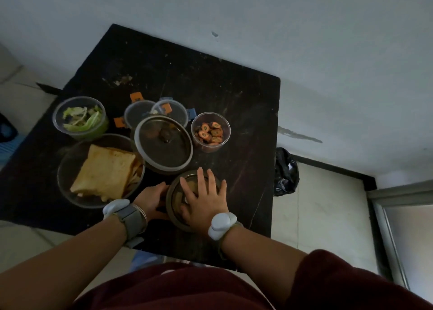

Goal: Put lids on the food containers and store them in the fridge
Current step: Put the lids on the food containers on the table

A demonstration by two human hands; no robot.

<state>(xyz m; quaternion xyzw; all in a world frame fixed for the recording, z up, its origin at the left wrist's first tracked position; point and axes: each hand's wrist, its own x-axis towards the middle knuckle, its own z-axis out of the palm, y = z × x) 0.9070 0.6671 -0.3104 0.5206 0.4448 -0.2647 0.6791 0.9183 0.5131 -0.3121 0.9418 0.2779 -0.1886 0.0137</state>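
A small round glass container [187, 200] with its lid on sits at the black table's [210, 80] 6 o'clock edge; the right hand [206, 198] presses flat, fingers spread, on top, the left hand [152, 198] cups its 9 o'clock side.

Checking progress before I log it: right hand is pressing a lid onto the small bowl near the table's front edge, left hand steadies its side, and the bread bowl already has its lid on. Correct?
Not quite. In the head view the bread bowl is still open, with no lid on it. The rest holds: the right hand lies flat on the small bowl's lid and the left hand steadies its side.
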